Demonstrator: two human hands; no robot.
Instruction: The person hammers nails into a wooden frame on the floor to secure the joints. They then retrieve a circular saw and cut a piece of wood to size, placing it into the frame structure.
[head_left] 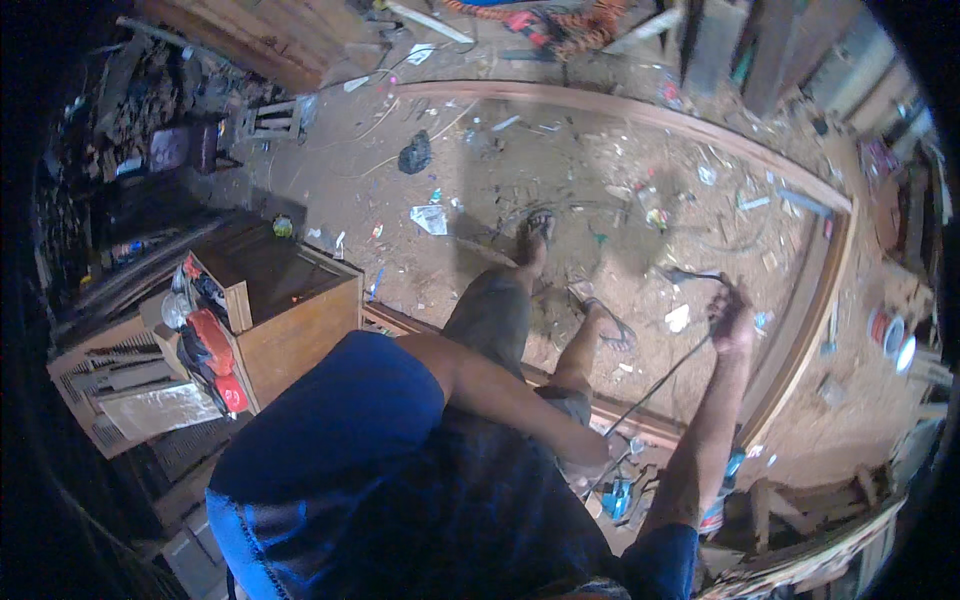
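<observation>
A thin dark cord (pixel 655 388) runs between my two hands. My right hand (pixel 731 312), with the arm stretched forward, is closed around it, and a short dark end sticks out past the fingers to the left. My left hand (pixel 588 462) is close to my body, closed on the lower part of the cord; its fingers are partly hidden. Just below the left hand lies a teal-blue tool (pixel 617 497), too small to make out fully. A large rectangular wooden frame (pixel 840 250) lies on the ground around my feet.
An open wooden drawer cabinet (pixel 300 335) with red and dark items stands at left. Littered dirt floor holds a black plastic bag (pixel 415 152) and paper scraps. A white-and-red can (pixel 885 333) is at right. Planks (pixel 775 60) lean at the far right; scrap wood (pixel 790 510) lies lower right.
</observation>
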